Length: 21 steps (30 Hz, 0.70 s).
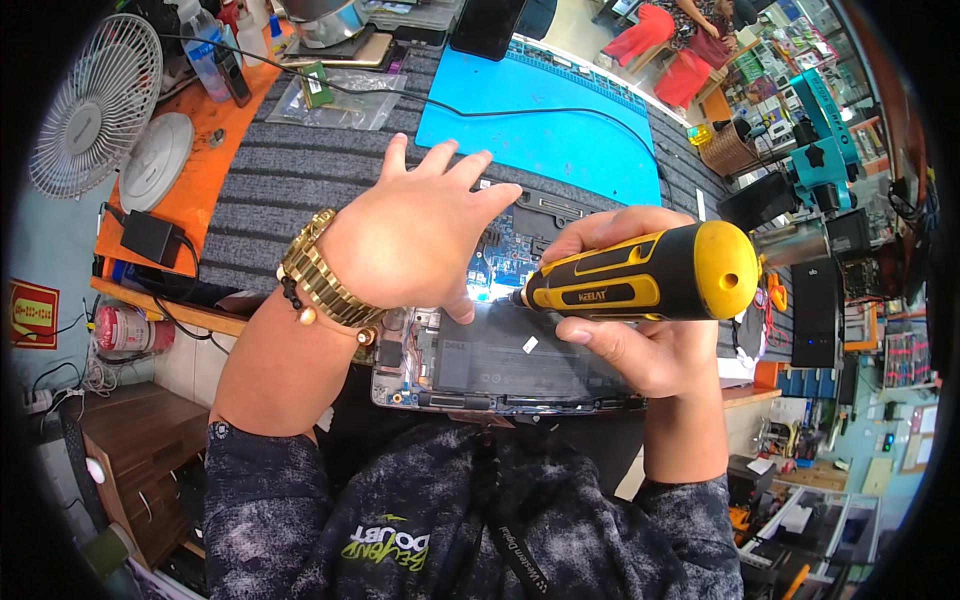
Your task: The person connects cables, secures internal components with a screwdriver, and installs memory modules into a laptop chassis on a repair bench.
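A yellow and black electric screwdriver (pixel 620 285) lies in the grip of my right hand (pixel 650 345). Its tip points left, down at the inside of an opened laptop (pixel 500 403). The lit tip area falls on the blue circuit board (pixel 500 255), just above the black battery (pixel 530 350). My left hand (pixel 420 230), with a gold watch on the wrist, spreads its fingers over the laptop's left part. Its thumb rests near the screwdriver's tip. Whatever the tip touches is too small to make out. The palm hides part of the board.
A blue work mat (pixel 540 120) lies beyond the laptop, crossed by a black cable. Farther left are a green memory module (pixel 316 88) in a clear bag, bottles, and a white fan (pixel 95 105). A teal microscope (pixel 825 145) stands at right. Another person sits in the background.
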### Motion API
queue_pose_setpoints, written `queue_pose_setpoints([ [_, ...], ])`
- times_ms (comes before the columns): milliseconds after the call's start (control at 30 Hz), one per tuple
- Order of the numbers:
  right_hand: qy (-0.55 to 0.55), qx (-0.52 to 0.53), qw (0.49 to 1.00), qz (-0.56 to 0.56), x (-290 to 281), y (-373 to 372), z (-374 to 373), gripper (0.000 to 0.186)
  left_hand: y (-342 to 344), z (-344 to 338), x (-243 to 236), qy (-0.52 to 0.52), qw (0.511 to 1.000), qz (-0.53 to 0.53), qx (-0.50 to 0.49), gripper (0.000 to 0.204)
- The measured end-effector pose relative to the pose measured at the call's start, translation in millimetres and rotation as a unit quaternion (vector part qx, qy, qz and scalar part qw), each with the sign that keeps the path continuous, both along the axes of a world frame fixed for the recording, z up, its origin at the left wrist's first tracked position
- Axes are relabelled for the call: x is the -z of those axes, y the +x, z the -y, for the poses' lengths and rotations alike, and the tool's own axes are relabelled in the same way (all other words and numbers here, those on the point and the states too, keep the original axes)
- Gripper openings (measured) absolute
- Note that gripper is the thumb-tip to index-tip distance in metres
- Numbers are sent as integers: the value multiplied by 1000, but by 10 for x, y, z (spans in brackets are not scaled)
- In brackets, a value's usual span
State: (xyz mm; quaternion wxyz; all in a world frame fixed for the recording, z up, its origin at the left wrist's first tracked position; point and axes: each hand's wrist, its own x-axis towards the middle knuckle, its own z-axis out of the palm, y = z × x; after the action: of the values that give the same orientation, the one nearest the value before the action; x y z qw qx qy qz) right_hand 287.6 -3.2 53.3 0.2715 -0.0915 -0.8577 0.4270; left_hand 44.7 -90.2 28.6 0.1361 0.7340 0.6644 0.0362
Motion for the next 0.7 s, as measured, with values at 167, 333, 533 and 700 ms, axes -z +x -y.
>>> queue_pose_setpoints([
  [167, 26, 10, 1000, 13, -8, 1, 7, 75, -10, -3, -6, -1, 1000, 10, 4, 126],
  [333, 30, -4, 999, 21, -17, -10, -13, 75, -1, 2, -11, -1, 1000, 6, 2, 126],
  [533, 30, -11, 999, 25, -28, -15, -12, 75, 0, 4, -30, 0, 1000, 5, 3, 125],
  [700, 32, -21, 999, 27, -29, -2, -26, 73, -13, -10, -24, -11, 1000, 11, 6, 126],
])
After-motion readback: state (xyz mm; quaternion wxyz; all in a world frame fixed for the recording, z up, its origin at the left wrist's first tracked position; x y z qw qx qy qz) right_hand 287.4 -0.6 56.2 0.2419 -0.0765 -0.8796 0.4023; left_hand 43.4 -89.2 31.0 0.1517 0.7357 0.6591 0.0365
